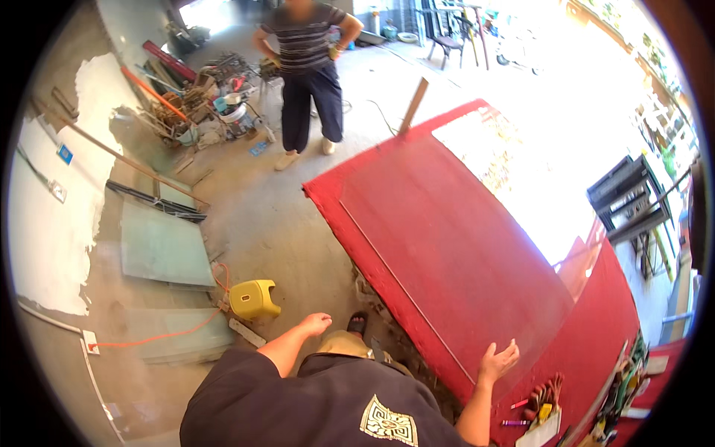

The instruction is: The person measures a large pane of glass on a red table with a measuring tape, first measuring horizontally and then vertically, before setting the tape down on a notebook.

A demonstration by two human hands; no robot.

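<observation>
Right hand [499, 363] — spread, palm up-ish, holding nothing — is over the near end of the glass sheet [447, 246]; can't tell if I'm touching it. Left hand [316, 323] hangs over the floor, off the table's side, fingers curled; nothing visible in it, can't tell if fully closed. Sheet lies flat on the red cloth [603, 328], long pale edge toward my left side.

Handling the sheet well, as I judge it: bare skin, so palms on the flat face, not sliding along the edge. Glare hides the far side — sight along the pale edge instead. Keep the red pen [519, 404] and purple pen [515, 423], near the close end, out from underneath. Press lightly, evenly.
</observation>
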